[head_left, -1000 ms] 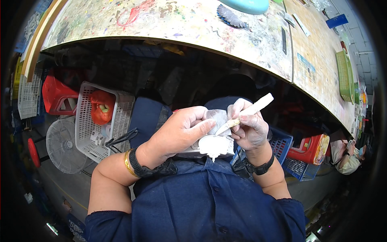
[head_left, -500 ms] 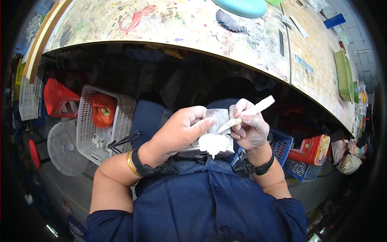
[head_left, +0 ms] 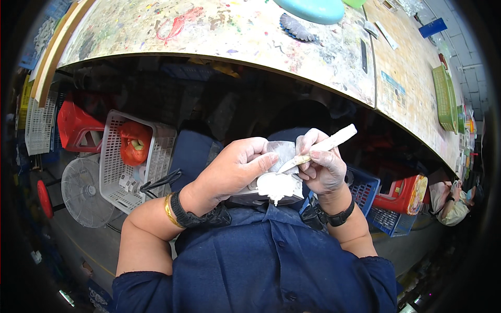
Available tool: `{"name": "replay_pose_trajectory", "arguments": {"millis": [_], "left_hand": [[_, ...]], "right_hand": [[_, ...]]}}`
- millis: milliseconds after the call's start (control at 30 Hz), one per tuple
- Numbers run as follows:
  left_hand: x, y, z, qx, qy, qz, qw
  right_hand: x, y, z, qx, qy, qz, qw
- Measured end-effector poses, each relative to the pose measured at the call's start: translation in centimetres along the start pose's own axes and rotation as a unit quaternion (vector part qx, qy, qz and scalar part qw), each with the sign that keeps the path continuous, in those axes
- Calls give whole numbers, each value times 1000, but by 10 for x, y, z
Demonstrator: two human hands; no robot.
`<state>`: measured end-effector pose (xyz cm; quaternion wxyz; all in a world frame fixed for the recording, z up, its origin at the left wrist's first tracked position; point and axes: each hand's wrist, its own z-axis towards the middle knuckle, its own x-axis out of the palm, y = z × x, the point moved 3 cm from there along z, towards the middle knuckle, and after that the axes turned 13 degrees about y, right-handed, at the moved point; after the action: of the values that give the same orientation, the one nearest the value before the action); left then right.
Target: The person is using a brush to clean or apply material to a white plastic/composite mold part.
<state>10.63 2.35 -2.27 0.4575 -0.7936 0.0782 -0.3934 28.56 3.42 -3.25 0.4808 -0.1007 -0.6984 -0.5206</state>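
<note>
My left hand (head_left: 236, 170) grips a small white plaster-like piece (head_left: 277, 185) close to my chest, above my dark blue shirt. My right hand (head_left: 322, 166), dusted white, holds a slim white-handled blade (head_left: 324, 146) whose tip rests on the top of the piece beside my left thumb. A grey part of the piece (head_left: 284, 152) shows between the two hands. Both wrists wear dark bands, and a gold bangle circles the left one.
A paint-stained worktable (head_left: 229, 31) curves across the top, with a turquoise dish (head_left: 312, 9) and a green basket (head_left: 445, 96) on it. Below it stand a white crate (head_left: 116, 166) with a red object, a red stool (head_left: 78, 125), a fan (head_left: 83, 192) and blue and red crates (head_left: 396, 203).
The hands and the piece have stayed in place near my chest. The blade's handle has tilted slightly, with its tip working over the top of the piece.
</note>
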Motion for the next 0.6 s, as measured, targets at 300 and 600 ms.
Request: {"name": "replay_pose_trajectory", "arguments": {"millis": [300,600], "left_hand": [[2,-3,1,6,-5,-4,1000],[-1,0,1,-3,-2,-7,1000]], "right_hand": [[-3,-3,-1,-7,0,14,1000],[-2,-3,-1,-10,-2,19,1000]]}}
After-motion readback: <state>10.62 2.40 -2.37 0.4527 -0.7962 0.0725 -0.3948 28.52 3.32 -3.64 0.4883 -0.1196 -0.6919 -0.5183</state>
